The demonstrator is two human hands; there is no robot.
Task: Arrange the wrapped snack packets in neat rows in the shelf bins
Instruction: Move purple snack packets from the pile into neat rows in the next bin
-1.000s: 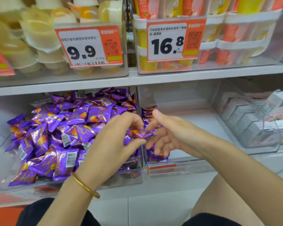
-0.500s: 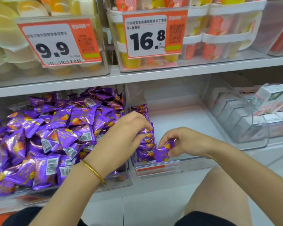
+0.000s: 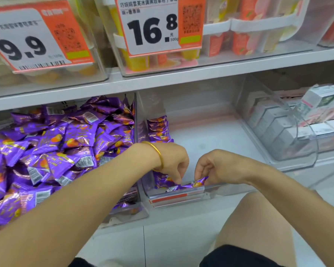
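Note:
A loose heap of purple snack packets (image 3: 52,151) fills the clear bin on the lower shelf's left. The middle clear bin (image 3: 216,135) holds a single row of upright purple packets (image 3: 158,128) along its left wall. At that bin's front edge, my left hand (image 3: 174,162), with a gold bangle on the wrist, and my right hand (image 3: 216,166) both pinch one purple packet (image 3: 191,185) lying just inside the front lip. The packet's middle is partly hidden by my fingers.
A third clear bin (image 3: 289,143) at the right holds white boxes. The upper shelf (image 3: 181,79) carries bins of yellow and orange cups with price tags 9.9 (image 3: 27,41) and 16.8 (image 3: 154,27). My knee (image 3: 262,224) is below the shelf front.
The view has moved closer and left. Both hands have dropped to the middle bin's front edge, and the left hand has joined the right on the packet.

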